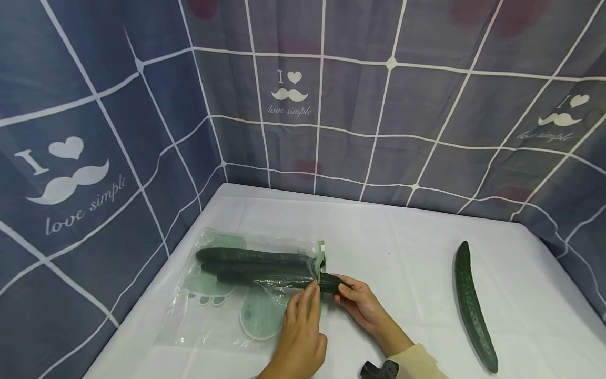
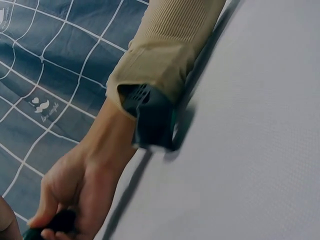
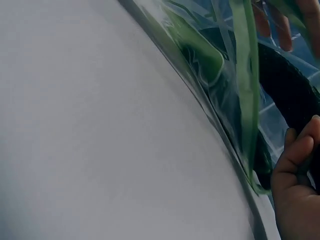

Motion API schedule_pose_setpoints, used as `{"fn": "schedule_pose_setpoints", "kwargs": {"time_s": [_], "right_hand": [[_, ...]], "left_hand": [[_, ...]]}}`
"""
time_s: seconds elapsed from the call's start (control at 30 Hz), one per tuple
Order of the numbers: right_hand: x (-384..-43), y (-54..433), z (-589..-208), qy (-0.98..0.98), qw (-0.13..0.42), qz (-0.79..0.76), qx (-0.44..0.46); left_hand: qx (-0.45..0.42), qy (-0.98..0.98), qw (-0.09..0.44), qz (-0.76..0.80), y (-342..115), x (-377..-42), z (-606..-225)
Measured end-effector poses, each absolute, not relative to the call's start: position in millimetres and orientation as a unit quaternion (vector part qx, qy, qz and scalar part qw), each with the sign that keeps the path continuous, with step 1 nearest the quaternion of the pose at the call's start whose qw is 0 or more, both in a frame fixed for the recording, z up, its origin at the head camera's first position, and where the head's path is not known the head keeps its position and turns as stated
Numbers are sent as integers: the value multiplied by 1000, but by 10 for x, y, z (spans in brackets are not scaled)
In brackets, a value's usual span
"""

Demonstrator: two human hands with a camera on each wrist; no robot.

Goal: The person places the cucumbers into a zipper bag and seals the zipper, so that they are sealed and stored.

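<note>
My right hand (image 1: 362, 305) grips the end of a dark green cucumber (image 1: 330, 283), whose other end runs into the mouth of a clear plastic zip bag (image 1: 203, 326). Inside, another cucumber (image 1: 255, 257) lies along the upper side of the bag. Over the bag's mouth, my left hand (image 1: 300, 331) rests its straight fingers on the film above the cucumber, thumb held apart. In the right wrist view, the gripped cucumber (image 3: 287, 85) passes behind the bag's green zip strip (image 3: 247, 95). The left wrist view shows the right hand (image 2: 82, 190) curled round the cucumber's dark end (image 2: 62, 221).
A single curved cucumber (image 1: 473, 308) lies at the right on the white tablecloth (image 1: 388, 247). Grey-blue checked curtains (image 1: 350, 95) enclose the table at the back and sides. A black device (image 1: 379, 370) sits at the right wrist, by the beige sleeve (image 1: 416, 363).
</note>
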State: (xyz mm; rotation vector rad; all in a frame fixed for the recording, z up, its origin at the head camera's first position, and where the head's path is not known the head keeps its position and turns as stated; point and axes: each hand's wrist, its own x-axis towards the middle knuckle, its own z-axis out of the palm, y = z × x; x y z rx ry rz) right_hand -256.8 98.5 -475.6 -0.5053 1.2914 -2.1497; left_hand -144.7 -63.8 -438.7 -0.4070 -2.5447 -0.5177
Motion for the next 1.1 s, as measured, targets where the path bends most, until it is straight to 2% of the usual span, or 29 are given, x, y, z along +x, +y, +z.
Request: {"fn": "schedule_pose_setpoints", "kwargs": {"time_s": [0.27, 0.5, 0.6, 0.9, 1.1], "right_hand": [[-2610, 858, -4774, 542, 279, -773, -176], [-2630, 806, -4789, 576, 280, -747, -177], [-2622, 809, -4789, 607, 279, -725, -166], [-2597, 896, -4745, 788, 210, -544, -196], [-2623, 981, -4721, 839, 169, -439, -273]], "left_hand": [[-142, -941, 256, -169, -610, -1435, -4399], [-146, -949, 208, -186, -639, -1417, -4387], [-146, -949, 207, -187, -640, -1422, -4394], [-145, -949, 218, -174, -636, -1439, -4414], [-147, -951, 207, -179, -632, -1438, -4415]]}}
